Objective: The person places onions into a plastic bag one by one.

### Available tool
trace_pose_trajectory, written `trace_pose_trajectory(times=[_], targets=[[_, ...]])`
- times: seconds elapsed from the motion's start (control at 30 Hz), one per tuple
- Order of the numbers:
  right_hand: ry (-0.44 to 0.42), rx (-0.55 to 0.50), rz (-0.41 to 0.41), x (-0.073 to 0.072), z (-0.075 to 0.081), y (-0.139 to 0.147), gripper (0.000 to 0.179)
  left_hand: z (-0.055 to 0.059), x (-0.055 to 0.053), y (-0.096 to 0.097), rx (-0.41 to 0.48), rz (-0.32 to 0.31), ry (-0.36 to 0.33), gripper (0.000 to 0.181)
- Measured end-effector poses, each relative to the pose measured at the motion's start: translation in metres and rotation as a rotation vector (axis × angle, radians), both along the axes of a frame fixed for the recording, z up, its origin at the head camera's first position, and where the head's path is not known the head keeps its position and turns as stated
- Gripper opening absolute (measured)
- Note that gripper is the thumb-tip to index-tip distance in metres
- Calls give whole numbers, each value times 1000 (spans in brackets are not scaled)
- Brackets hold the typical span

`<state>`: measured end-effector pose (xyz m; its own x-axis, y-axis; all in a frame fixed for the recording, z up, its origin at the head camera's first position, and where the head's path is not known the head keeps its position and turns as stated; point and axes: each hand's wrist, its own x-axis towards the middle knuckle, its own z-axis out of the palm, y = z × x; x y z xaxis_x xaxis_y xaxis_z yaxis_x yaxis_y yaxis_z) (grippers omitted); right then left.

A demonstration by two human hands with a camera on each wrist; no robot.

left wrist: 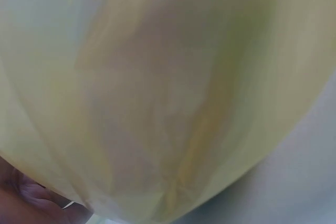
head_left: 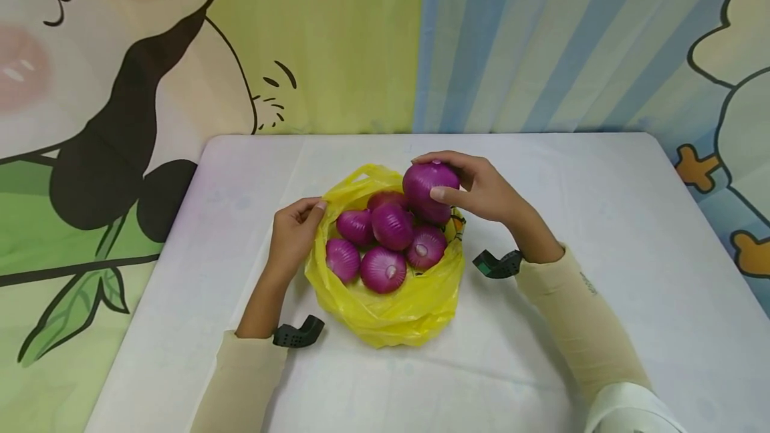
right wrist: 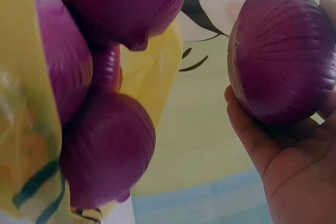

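A yellow plastic bag [head_left: 385, 326] stands on the table with its mouth spread wide, several purple onions [head_left: 383, 270] piled inside. At the bag's left rim, my left hand [head_left: 292, 236] pinches the plastic between thumb and fingers. My right hand [head_left: 481, 186] grips one large onion [head_left: 428, 182] over the bag's far right side. The right wrist view shows this held onion [right wrist: 283, 56] apart from the others, thumb and fingers round it. Yellow plastic [left wrist: 157, 103] fills most of the left wrist view, with a bit of the left hand [left wrist: 31, 198] at the lower left corner.
The white-covered table [head_left: 541, 366] reaches out on both sides of the bag. A printed cloth backdrop [head_left: 325, 45] with cartoon figures hangs behind it. Each wrist carries a black camera mount [head_left: 299, 333].
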<state>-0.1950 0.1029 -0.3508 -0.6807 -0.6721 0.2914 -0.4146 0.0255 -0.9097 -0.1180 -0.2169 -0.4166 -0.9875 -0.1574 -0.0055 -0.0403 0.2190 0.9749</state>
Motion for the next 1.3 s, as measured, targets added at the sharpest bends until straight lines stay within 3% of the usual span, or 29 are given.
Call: trace_pose_trajectory(times=[0.33,0.6,1.07,1.3], targets=[[-1,-43,65,-2,1,-19,49,1,0,1,7,-1,-3,34],[-25,-48,166,3,1,-49,51,0,0,-2,11,-5,-2,35],[18,72,295,11,-7,-87,50,-2,-2,-1,25,-20,25,35],[81,120,299,11,-12,-95,54,-1,-1,-2,23,-24,28,35]])
